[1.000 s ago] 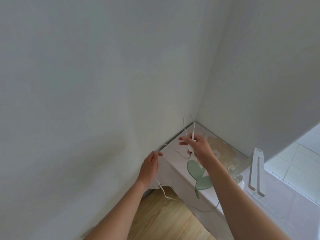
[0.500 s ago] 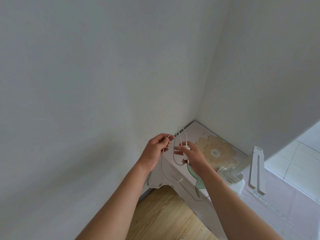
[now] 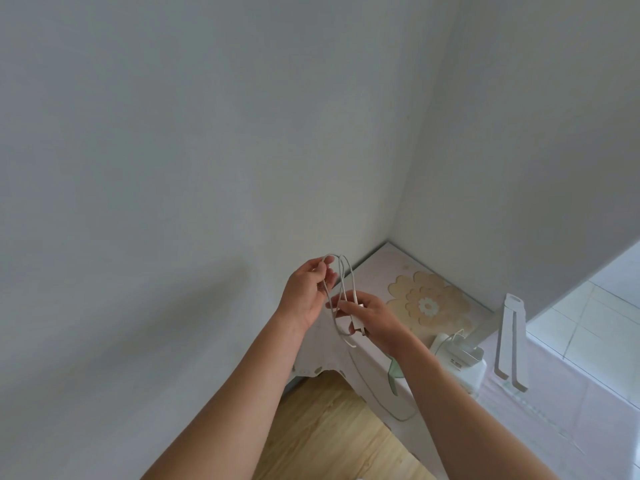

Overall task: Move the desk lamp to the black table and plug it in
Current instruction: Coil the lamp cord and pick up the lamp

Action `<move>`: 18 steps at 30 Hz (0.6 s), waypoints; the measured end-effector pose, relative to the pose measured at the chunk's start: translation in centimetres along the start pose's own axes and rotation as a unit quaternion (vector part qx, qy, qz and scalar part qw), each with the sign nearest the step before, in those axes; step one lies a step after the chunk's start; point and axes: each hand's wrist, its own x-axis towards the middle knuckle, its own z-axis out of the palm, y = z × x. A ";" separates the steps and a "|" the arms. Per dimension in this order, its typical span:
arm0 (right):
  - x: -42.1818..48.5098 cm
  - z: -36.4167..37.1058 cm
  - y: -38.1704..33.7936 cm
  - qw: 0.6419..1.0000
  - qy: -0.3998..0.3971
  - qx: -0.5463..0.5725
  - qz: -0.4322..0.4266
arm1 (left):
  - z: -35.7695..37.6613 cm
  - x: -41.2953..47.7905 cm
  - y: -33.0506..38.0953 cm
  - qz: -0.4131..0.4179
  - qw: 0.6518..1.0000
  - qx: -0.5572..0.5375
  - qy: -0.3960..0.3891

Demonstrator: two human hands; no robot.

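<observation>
You see two plain white walls (image 3: 207,150) meeting at a corner; a worktop (image 3: 554,410) set into that corner, covered by a pale cloth with a beige flower print (image 3: 427,303); light wood floor (image 3: 329,431) below it.

1. Two plain white painted walls (image 3: 207,150) meet in a corner at the right of centre.
2. Light wood-plank floor (image 3: 332,434) shows below.
3. A counter (image 3: 554,410) under a pale pink flower-print cloth fills the corner.
4. Bright white floor tiles (image 3: 595,317) show at the far right.
</observation>
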 end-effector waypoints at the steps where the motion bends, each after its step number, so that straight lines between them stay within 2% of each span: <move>1: -0.1 0.1 -0.1 1.000 -0.006 -0.006 -0.003 | 0.1 0.0 -0.1 -0.005 1.000 -0.010 0.004; 6: -0.2 0.4 -0.5 0.998 -0.024 -0.044 -0.024 | 1.0 -0.2 -0.7 -0.018 1.000 -0.016 -0.007; 9: 0.1 0.5 -0.4 0.998 -0.005 -0.066 -0.012 | 1.0 -0.2 -0.9 -0.003 0.999 0.018 -0.031; 15: 0.4 0.1 -0.7 0.996 0.031 0.084 0.009 | 0.3 -0.4 -1.3 0.032 0.982 0.180 -0.056; 18: 0.2 -0.3 -1.6 0.991 0.049 0.125 -0.014 | 0.0 -0.9 -3.0 -0.003 0.980 0.182 -0.078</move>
